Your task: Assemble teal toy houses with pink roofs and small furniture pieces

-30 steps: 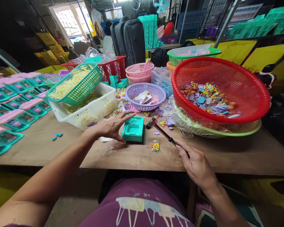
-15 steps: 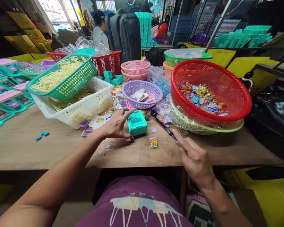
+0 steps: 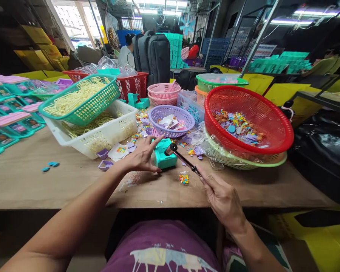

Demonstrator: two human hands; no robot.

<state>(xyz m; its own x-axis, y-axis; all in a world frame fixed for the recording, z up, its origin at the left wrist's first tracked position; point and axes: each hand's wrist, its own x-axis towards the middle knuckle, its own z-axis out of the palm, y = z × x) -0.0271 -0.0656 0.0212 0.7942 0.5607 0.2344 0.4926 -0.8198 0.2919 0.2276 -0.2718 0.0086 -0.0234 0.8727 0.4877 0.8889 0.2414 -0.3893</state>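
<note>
A small teal plastic box [image 3: 166, 160] stands on the wooden table in front of me. My left hand [image 3: 141, 155] steadies it from the left, the thumb at its near side and the fingers spread along its far side. In my right hand [image 3: 222, 196] is the handle of a small hammer [image 3: 184, 158], gripped in closed fingers. The dark, round-faced hammer head is over the top of the box; whether it touches is hard to tell. Just right of the box lies a small clear bag of colourful pieces [image 3: 184, 178].
Behind the box sits a purple basket [image 3: 172, 132]. A tilted red basket [image 3: 283, 130] rises at right; a white crate [image 3: 99, 140] under a teal basket [image 3: 99, 106] stands at left. Purple pieces [image 3: 105, 165] and blue pieces [image 3: 50, 166] lie on the table [image 3: 73, 189].
The hammer has moved left, so its head is now over the box instead of beside it. The left hand stays at the box. The view has tilted up slightly.
</note>
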